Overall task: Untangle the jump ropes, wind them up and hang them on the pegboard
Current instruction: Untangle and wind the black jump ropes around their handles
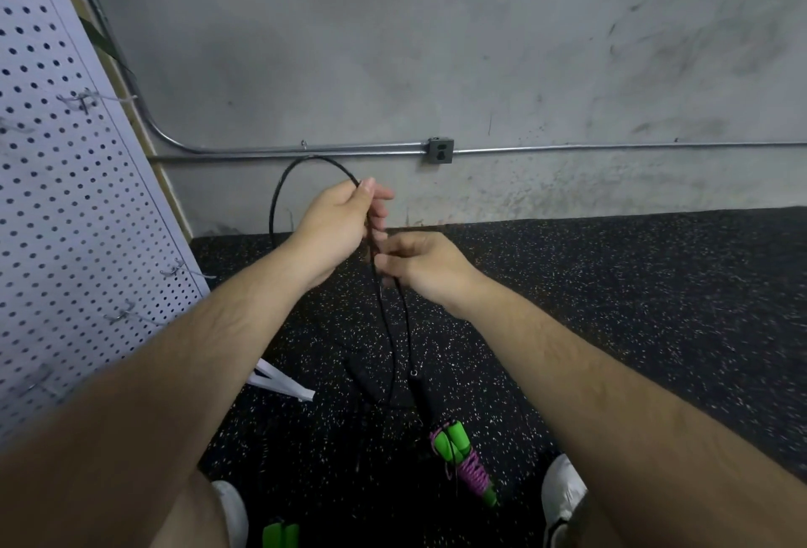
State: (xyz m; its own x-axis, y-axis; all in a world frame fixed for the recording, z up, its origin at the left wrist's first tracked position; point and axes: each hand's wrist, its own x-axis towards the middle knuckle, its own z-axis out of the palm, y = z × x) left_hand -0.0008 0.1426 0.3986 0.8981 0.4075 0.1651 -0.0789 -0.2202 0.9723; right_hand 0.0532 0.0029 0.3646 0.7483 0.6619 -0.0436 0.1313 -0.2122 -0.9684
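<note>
With left hand clenched round the black jump rope at its raised loop and right hand pinching the hanging strands just below, feed even coils, handles dangling near the floor.

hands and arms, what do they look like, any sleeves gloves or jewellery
Both are bare. The left forearm and right forearm show no sleeves as far as the frame reaches. The left hand and right hand wear no gloves, and no watch, wristband or ring can be seen on the sides facing the camera.
</note>
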